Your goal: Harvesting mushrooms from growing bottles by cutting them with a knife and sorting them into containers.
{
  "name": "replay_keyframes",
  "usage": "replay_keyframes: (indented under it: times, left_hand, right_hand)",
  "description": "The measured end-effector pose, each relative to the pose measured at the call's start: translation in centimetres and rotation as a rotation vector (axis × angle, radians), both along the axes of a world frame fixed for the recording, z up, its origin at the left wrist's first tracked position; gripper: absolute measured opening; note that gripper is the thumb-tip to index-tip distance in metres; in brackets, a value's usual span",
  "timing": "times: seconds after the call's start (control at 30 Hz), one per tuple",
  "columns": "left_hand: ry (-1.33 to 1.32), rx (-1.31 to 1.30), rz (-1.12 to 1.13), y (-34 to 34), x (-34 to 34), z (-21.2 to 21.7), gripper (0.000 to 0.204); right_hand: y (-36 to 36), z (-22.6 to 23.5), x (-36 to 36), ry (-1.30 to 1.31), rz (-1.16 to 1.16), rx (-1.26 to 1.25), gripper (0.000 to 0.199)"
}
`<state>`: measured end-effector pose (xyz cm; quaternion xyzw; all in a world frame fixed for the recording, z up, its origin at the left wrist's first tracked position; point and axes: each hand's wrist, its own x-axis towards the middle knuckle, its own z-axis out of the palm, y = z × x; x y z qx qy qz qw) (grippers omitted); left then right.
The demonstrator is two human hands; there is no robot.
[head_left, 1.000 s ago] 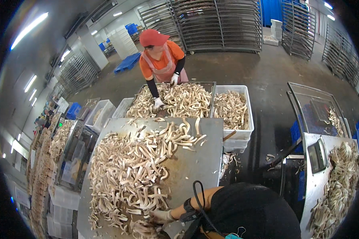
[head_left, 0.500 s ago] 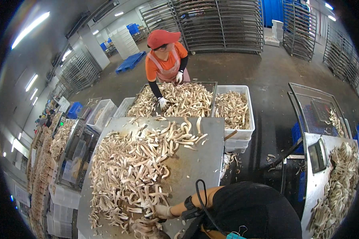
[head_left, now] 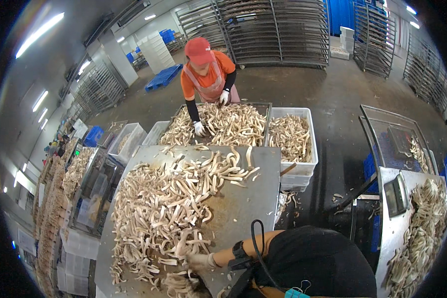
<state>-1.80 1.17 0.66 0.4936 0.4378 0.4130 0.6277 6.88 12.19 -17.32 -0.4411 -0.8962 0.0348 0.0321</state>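
A steel table (head_left: pixel 243 208) carries a wide heap of pale, curved strips (head_left: pixel 169 208). My right hand (head_left: pixel 198 260), in a light glove with a black wristband, lies on the strips at the heap's near edge. Whether its fingers grip a strip is unclear. What may be my left hand (head_left: pixel 184 287) shows only partly at the bottom edge, among more strips. My dark-clothed torso (head_left: pixel 318 263) fills the lower right.
Across the table a person in an orange top and red cap (head_left: pixel 206 74) reaches a gloved hand into a tray of strips (head_left: pixel 223 124). A white crate of strips (head_left: pixel 295 136) stands beside it. Another table with a scale (head_left: pixel 397 196) is at right. Racks line the back.
The person opposite has shifted a little to the right and stands straighter. My right hand has crept slightly up into the heap.
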Motion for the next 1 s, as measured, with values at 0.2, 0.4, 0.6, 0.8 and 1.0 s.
replay_keyframes:
  times: [0.2,0.4,0.6,0.8,1.0]
  left_hand:
    - [-0.002,-0.019,0.002,0.0,-0.6,-1.1,0.035]
    - [0.002,-0.03,0.016,-0.3,-0.7,-0.8,0.036]
    - [0.001,-0.04,0.031,-0.3,-1.5,-0.7,0.037]
    - [-0.058,-0.072,0.066,1.0,-1.5,-0.1,0.038]
    - [-0.101,-0.091,0.047,1.8,0.0,0.9,0.039]
  right_hand:
    - [-4.1,8.0,2.9,0.932,-0.018,-0.438,0.044]
    - [-4.9,10.3,3.9,1.942,0.108,-1.43,0.034]
    - [-6.9,9.9,3.0,1.812,-0.308,-0.468,0.032]
    - [-8.0,14.6,3.9,1.679,-0.171,-0.949,0.036]
    - [-5.7,8.4,4.2,1.872,-0.126,-0.943,0.036]
